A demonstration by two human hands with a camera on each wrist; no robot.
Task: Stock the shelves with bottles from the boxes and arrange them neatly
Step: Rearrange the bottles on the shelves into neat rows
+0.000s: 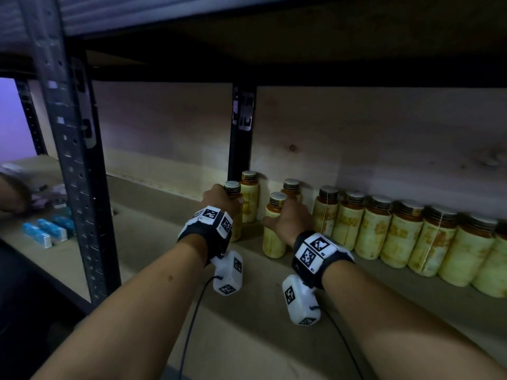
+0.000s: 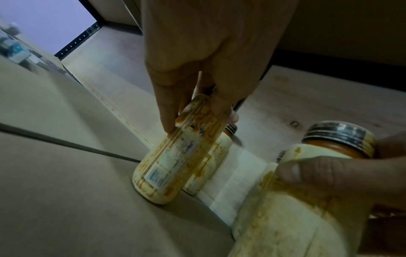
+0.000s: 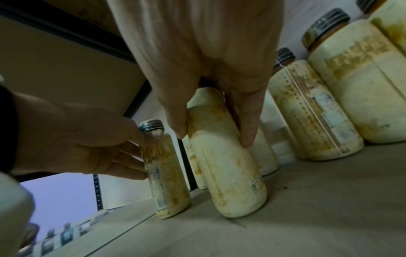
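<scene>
Two yellow-labelled bottles with dark screw caps stand on the shelf board (image 1: 247,311). My left hand (image 1: 227,201) grips the left bottle (image 1: 236,215) by its upper body; in the left wrist view the left hand (image 2: 197,111) pinches this bottle (image 2: 167,165) between thumb and fingers. My right hand (image 1: 285,215) grips the right bottle (image 1: 274,237), and the right wrist view shows the right hand (image 3: 213,137) wrapped round that bottle (image 3: 228,165). One more bottle (image 1: 249,198) stands behind the left one. A row of several bottles (image 1: 397,231) lines the back wall to the right.
A black perforated post (image 1: 79,187) stands at the front left and another post (image 1: 241,133) at the back. The upper shelf (image 1: 274,37) hangs low overhead. Blue boxes (image 1: 46,231) lie on the neighbouring shelf, where another person's hand (image 1: 13,193) shows.
</scene>
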